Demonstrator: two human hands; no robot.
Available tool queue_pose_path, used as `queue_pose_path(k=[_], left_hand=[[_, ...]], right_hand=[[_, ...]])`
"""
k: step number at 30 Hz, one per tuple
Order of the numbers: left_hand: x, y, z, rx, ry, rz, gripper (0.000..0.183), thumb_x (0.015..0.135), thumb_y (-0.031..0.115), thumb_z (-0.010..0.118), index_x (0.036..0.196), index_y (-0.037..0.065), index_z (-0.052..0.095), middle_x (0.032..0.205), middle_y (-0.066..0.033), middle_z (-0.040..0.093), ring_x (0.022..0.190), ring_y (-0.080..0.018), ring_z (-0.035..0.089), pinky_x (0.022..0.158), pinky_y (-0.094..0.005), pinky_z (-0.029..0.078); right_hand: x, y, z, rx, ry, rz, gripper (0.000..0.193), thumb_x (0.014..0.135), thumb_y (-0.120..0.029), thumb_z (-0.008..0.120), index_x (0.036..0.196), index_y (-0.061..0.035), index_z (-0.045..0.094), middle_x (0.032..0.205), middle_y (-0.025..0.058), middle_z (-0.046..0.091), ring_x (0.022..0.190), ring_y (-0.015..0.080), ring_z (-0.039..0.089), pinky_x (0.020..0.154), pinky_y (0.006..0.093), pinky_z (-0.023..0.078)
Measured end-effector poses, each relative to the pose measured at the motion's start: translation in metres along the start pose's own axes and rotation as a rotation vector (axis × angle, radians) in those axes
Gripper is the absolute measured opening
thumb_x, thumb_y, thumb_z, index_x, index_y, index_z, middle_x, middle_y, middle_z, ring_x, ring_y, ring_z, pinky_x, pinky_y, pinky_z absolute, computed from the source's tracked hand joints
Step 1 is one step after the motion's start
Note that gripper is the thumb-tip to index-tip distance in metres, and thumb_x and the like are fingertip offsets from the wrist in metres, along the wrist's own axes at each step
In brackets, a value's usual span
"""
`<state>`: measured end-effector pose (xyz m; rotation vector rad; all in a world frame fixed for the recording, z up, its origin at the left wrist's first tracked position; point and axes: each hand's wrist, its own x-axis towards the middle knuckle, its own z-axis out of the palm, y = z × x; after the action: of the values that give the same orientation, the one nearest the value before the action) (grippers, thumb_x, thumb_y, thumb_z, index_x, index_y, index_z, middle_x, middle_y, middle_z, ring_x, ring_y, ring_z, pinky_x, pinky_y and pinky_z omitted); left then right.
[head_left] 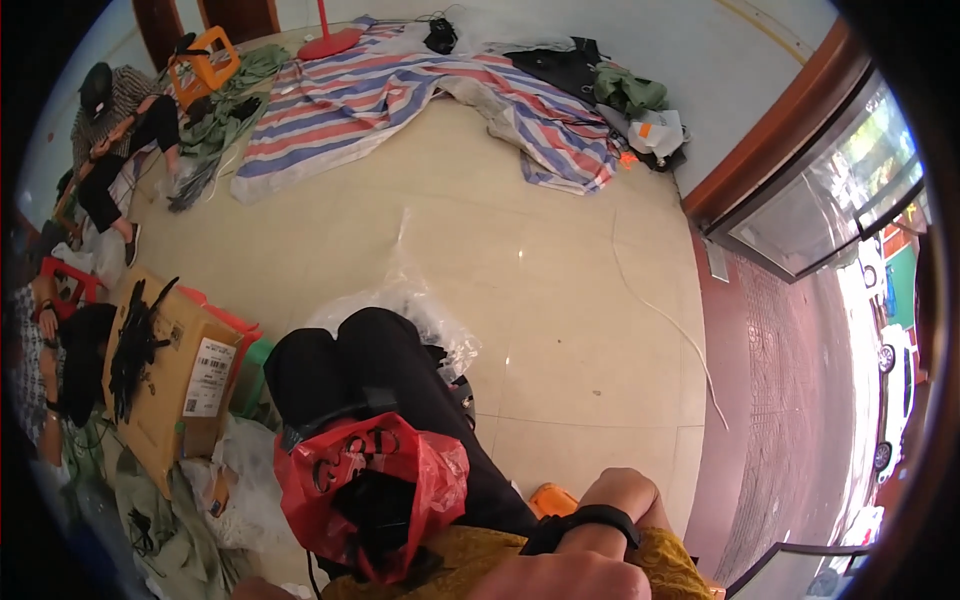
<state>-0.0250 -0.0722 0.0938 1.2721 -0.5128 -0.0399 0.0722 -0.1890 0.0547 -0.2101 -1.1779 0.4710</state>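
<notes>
My right hand is raised close at the lower edge, bent back toward my body, with a black band on its wrist. Only the back of this hand shows; its fingers are hidden or cut off. Of my left side, just a sliver of bare skin reaches the lower edge, and the hand itself is out of sight. On my lap, over black trousers, rests an opened red plastic bag with black items inside, too dark to make out.
To the left stands a cardboard box with black strips on top, beside a seated person's arm. Another person sits farther back. A striped sheet covers the far floor. A pale cord lies near the doorway.
</notes>
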Motion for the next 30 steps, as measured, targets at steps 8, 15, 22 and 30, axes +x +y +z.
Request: queue_pose_path(k=[8,15,22,30], left_hand=[[0.018,-0.003,0.006,0.014,-0.139,0.054,0.019,0.08,0.006,0.053,0.094,-0.006,0.059,0.083,-0.0169,0.062,0.067,-0.0279,0.061,0.059,-0.0315,0.048],[0.021,-0.01,0.016,0.047,-0.198,0.152,0.015,0.081,0.007,0.053,0.091,-0.004,0.057,0.087,-0.0146,0.061,0.073,-0.024,0.062,0.061,-0.0303,0.05],[0.005,-0.021,0.017,-0.226,-0.416,-0.092,0.023,0.088,0.022,0.046,0.103,0.005,0.051,0.099,-0.0165,0.05,0.089,-0.034,0.049,0.076,-0.0402,0.038],[-0.006,-0.046,0.036,-0.465,-0.35,0.096,0.018,0.086,0.02,0.047,0.095,0.006,0.054,0.094,-0.0134,0.053,0.086,-0.0326,0.049,0.072,-0.0365,0.04]], right_hand=[[0.0,-0.009,0.004,0.097,0.042,-0.091,0.025,0.08,-0.02,0.06,0.088,0.0039,0.059,0.064,0.0104,0.054,0.047,0.0223,0.047,0.041,0.033,0.031],[0.01,-0.035,0.006,0.016,-0.008,-0.043,0.025,0.08,-0.022,0.061,0.083,0.0031,0.06,0.061,0.0108,0.052,0.046,0.0236,0.048,0.041,0.0336,0.03],[0.0,-0.031,0.014,-0.222,0.002,-0.149,0.027,0.081,-0.025,0.06,0.081,0.0015,0.061,0.06,0.0055,0.051,0.051,0.0206,0.048,0.042,0.0309,0.032],[0.01,-0.028,0.026,-0.432,0.135,-0.286,0.024,0.08,-0.024,0.056,0.073,-0.0023,0.061,0.075,0.0066,0.056,0.073,0.0227,0.055,0.061,0.0319,0.037]])
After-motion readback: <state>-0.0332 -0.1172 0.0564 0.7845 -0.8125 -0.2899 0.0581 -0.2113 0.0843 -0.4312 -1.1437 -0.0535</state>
